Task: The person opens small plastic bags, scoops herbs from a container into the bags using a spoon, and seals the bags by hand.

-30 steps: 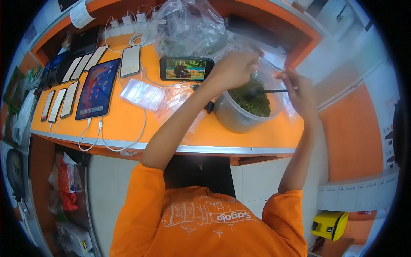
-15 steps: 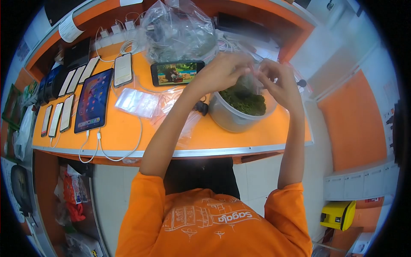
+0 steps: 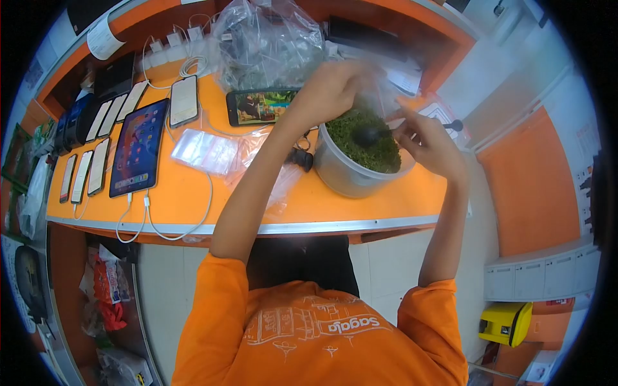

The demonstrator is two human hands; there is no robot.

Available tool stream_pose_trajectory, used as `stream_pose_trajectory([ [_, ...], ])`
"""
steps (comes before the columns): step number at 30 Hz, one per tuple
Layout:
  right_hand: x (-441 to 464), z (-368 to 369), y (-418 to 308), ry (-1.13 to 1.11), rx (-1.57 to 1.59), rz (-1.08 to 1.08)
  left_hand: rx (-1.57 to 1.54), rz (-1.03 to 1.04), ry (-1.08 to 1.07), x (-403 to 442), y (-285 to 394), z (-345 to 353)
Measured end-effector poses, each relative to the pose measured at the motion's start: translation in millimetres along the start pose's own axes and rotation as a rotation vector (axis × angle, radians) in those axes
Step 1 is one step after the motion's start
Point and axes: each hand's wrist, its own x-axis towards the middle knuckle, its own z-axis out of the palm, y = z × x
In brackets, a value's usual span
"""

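Observation:
A small clear plastic bag (image 3: 382, 96), smeared by motion, hangs over the back of a round translucent tub (image 3: 344, 177). My left hand (image 3: 335, 87) is closed on the bag from the left; its fingertips are blurred. To the right of the bag, above the tub's right rim, my right hand (image 3: 425, 141) has its fingers curled together. What they pinch, if anything, I cannot make out. Loose green moss-like material (image 3: 376, 156) fills the tub. A black rounded object (image 3: 367, 135) rests on it, its kind unclear.
Clear zip bags (image 3: 206, 152) lie left of the tub, near dark cords (image 3: 299, 159). A phone playing a video (image 3: 261, 106) stands behind my left forearm. A tablet (image 3: 140, 148) and several phones occupy the left side. A large plastic bag (image 3: 267, 48) sits at the back.
My hands have moved apart: the left up and left, the right down and right. The bag has shifted with the left hand, exposing the moss-like material and the black object.

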Motion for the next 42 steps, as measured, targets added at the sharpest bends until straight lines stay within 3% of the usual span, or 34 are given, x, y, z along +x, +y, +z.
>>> stream_pose_trajectory([
  [2,-1.3,-3.4,-12.6,-0.003,-0.033,0.092,-0.042,-0.043,0.006,-1.4,-0.7,1.3],
  [5,2.0,4.8,3.3,0.155,0.092,-0.079,-0.04,-0.15,-0.012,-3.9,-2.1,2.9],
  [7,3.8,4.5,-3.3,0.186,0.242,-0.047,-0.049,-0.256,-0.037,-3.7,0.9,3.7],
  [10,5.8,1.0,-5.8,0.227,0.365,-0.023,-0.301,-0.293,-0.01,-4.3,-3.4,10.8],
  [13,7.1,-2.5,-7.6,0.27,0.342,-0.057,-0.464,-0.463,-0.036,-7.4,8.0,11.4],
  [16,9.5,0.8,-9.6,0.326,0.243,-0.108,-0.469,-0.388,-0.126,-11.4,4.9,14.9],
  [20,6.7,8.3,-23.1,0.361,0.106,-0.257,-0.403,-0.36,-0.063,-13.7,-0.8,14.9],
  [23,9.5,0.3,-11.6,0.434,0.213,-0.158,-0.405,-0.37,-0.004,-15.2,-3.6,16.5],
  [26,8.4,6.4,-19.1,0.3,0.051,-0.216,-0.385,-0.332,-0.051,-16.8,0.4,18.0],
  [30,9.7,5.7,-15.0,0.568,0.31,-0.098,-0.546,-0.394,-0.001,-18.7,3.2,20.1],
  [34,4.6,12.1,0.4,0.442,0.152,-0.163,-0.595,-0.414,0.033,-18.8,6.9,17.0],
  [37,2.5,17.4,-2.7,0.437,0.193,-0.179,-0.262,-0.326,-0.038,-17.5,8.2,12.3],
  [42,-0.8,11.9,7.9,0.384,0.016,-0.08,-0.181,-0.305,-0.096,-17.4,4.0,14.2],
])
